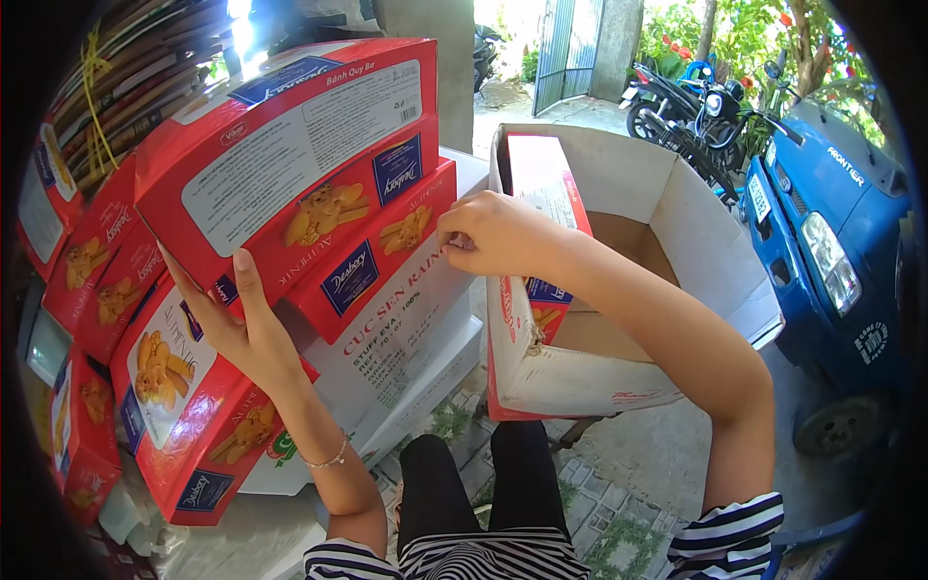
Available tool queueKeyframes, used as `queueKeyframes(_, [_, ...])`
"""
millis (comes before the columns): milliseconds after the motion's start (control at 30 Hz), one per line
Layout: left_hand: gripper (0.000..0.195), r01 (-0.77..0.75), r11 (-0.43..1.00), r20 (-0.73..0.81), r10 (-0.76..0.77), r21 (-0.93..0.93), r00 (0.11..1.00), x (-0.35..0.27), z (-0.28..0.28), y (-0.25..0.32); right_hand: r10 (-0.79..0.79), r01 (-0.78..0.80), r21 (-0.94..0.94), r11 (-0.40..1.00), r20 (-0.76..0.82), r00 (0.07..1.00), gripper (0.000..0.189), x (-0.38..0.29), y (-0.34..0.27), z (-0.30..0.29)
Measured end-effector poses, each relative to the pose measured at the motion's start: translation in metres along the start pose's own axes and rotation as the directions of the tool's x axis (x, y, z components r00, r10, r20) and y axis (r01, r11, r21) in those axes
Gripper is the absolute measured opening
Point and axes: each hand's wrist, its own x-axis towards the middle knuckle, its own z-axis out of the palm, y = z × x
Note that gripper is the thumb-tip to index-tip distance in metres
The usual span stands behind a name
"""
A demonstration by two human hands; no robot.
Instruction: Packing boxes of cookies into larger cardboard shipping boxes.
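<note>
My left hand [250,326] is spread against the lower left part of a red biscuit box [290,159], its thumb on the printed side and other fingers beneath or behind it. This box leans on top of other red biscuit boxes [391,246]. My right hand [482,232] is raised with its fingers curled, near the right end of the stack and over the left wall of an open white carton [594,370]; whether it grips something small cannot be told. Inside the carton, along its left wall, another red biscuit box [540,174] stands on edge.
Below the stacked boxes are large printed white cartons [406,348]. More red boxes [83,428] are piled at far left, before a bundle of flattened cardboard [138,94] tied with yellow string. A blue truck [819,196] and motorbikes [689,116] stand beyond the open carton.
</note>
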Motion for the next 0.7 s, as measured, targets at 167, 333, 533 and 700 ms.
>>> queueKeyframes(167, [0.069, -0.048, 0.999, -0.025, 0.049, 0.021, 0.998, -0.001, 0.003, -0.004, -0.026, 0.002, -0.178, 0.984, -0.131, 0.991, 0.016, -0.002, -0.003, -0.006])
queueKeyframes(333, [0.068, -0.264, 0.955, -0.131, 0.282, 0.137, 0.950, -0.003, 0.005, -0.003, 0.069, -0.289, -0.459, 0.840, -0.439, 0.896, 0.035, -0.014, 0.026, -0.038])
queueKeyframes(533, [0.023, -0.663, 0.610, 0.192, 0.782, -0.435, 0.593, -0.011, 0.033, 0.050, 0.776, -0.767, -0.151, 0.624, 0.004, 0.630, 0.101, 0.005, 0.050, -0.028])
queueKeyframes(700, [0.023, -0.305, 0.843, 0.654, 0.537, -0.444, 0.533, -0.061, 0.199, 0.091, 0.422, -0.185, 0.540, 0.821, -0.356, 0.834, 0.057, -0.036, 0.182, 0.028])
